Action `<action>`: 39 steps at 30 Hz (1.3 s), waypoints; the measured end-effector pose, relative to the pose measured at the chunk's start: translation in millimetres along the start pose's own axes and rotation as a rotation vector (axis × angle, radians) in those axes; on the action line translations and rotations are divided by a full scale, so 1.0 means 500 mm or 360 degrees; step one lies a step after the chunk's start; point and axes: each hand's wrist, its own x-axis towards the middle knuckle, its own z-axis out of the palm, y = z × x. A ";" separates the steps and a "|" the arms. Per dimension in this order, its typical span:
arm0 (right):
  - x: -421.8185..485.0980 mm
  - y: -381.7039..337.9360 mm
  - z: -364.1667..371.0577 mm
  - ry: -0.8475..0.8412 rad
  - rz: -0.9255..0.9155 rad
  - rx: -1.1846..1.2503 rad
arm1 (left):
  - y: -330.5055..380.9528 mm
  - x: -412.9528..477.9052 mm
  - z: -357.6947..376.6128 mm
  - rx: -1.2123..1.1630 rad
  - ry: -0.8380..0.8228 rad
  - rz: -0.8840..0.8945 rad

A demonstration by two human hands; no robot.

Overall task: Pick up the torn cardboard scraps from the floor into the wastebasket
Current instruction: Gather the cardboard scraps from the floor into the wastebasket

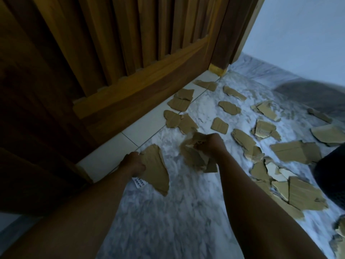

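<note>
Cardboard scrap (155,171) clamped edgewise in left grip (133,163); right grip (211,144) closed on a bundle of scraps (193,157), with loose scraps (296,152) scattered beyond and right of it.

Single wide-angle view from the person's head, facing forward and steeply down, low over the marble floor (177,221). The wooden door (93,53) fills the upper left, close by.

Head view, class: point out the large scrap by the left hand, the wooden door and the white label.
large scrap (156,172): head view, flat middle.
wooden door (140,86): head view, bottom rail.
white label (140,183): head view, printed face.
</note>
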 end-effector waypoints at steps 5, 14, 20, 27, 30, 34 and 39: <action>0.004 0.012 -0.065 0.0129 0.0179 0.0903 | 0.007 -0.007 -0.005 -0.0211 -0.0039 -0.0045; 0.002 0.121 -0.097 0.0738 0.0248 0.0602 | 0.174 -0.022 0.014 -0.0869 -0.0188 0.0362; -0.027 0.165 -0.025 0.0679 0.0086 0.0282 | 0.322 -0.011 0.092 -0.0898 -0.0206 0.0384; 0.032 0.214 -0.056 0.0420 -0.0114 0.0244 | 0.384 0.028 0.144 -0.0114 0.0031 0.0225; 0.076 0.230 -0.063 0.0268 -0.0045 0.0190 | 0.404 0.052 0.154 -0.0094 0.0106 0.0286; 0.150 0.230 -0.094 -0.0158 0.0138 -0.0007 | 0.442 0.087 0.143 -0.0015 -0.0088 0.0287; 0.190 0.240 -0.104 -0.0367 0.0232 0.0258 | 0.472 0.126 0.125 0.0346 -0.0275 0.0418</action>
